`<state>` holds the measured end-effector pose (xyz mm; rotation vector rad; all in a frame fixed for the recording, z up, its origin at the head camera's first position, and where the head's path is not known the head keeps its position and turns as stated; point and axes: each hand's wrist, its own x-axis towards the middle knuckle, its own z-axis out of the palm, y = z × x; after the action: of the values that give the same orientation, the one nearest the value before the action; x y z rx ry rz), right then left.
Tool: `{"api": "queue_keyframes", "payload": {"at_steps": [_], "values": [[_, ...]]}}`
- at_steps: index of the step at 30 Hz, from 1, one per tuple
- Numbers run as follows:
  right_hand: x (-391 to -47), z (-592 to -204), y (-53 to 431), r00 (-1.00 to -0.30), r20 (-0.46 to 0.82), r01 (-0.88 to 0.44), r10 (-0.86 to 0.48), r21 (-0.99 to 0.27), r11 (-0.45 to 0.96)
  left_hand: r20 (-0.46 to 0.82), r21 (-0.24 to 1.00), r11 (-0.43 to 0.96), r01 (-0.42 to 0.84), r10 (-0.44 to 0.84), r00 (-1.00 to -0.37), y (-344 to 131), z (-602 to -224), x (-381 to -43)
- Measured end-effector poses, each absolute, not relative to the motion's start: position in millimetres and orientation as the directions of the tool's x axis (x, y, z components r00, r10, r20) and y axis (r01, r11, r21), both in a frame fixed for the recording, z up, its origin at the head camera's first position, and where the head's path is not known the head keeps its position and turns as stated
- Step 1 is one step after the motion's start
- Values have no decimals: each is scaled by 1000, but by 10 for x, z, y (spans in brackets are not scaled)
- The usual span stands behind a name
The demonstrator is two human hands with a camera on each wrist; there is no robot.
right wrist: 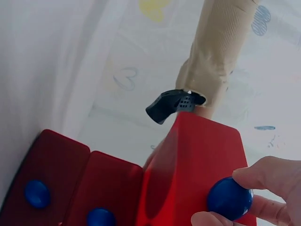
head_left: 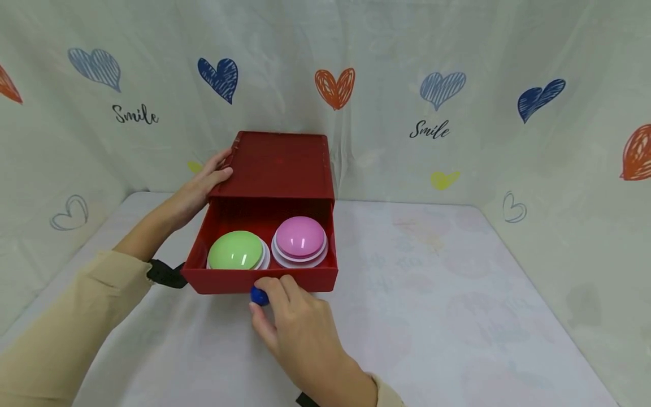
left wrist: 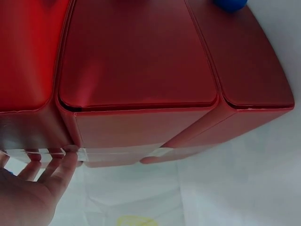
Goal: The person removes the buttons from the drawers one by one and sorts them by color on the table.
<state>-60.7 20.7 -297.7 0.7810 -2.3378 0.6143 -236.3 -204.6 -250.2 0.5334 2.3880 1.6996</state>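
A red drawer cabinet (head_left: 280, 165) stands against the back cloth. Its drawer (head_left: 218, 281) is pulled out toward me. Inside lie a shiny green dome (head_left: 236, 250) on a white base and, to its right, a pink dome (head_left: 301, 236) on a white base. My right hand (head_left: 302, 330) pinches the drawer's blue round knob (head_left: 259, 296) between thumb and fingers, seen close in the right wrist view as a blue knob (right wrist: 230, 198). My left hand (head_left: 193, 192) rests on the cabinet's left side, fingers extended against it in the left wrist view.
Two more blue knobs, one lower knob (right wrist: 37, 193) and one beside it (right wrist: 101, 218), sit on other drawer fronts. The table (head_left: 432, 305) has a pale cover. A cloth (head_left: 381, 56) with printed hearts hangs behind. A black strap (head_left: 166, 274) is at my left wrist.
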Motion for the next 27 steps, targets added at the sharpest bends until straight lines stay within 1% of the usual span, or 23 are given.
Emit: {"api": "queue_keyframes", "payload": {"at_steps": [4, 9, 15, 27], "values": [[-575, -2956, 220, -668, 633, -651, -391, -242, 719, 78, 936, 290, 200, 383, -920, -2050, -2507, -2357], [-543, -2932, 242, -662, 633, -665, -402, -248, 705, 80, 936, 289, 202, 384, -920, -2053, -2508, -2349], [-524, -2884, 276, -671, 605, -677, -428, -265, 686, 77, 936, 290, 201, 388, -918, -2058, -2510, -2350], [-547, -2823, 367, -704, 496, -693, -509, -321, 646, 75, 937, 286, 198, 389, -918, -2056, -2501, -2345]]}}
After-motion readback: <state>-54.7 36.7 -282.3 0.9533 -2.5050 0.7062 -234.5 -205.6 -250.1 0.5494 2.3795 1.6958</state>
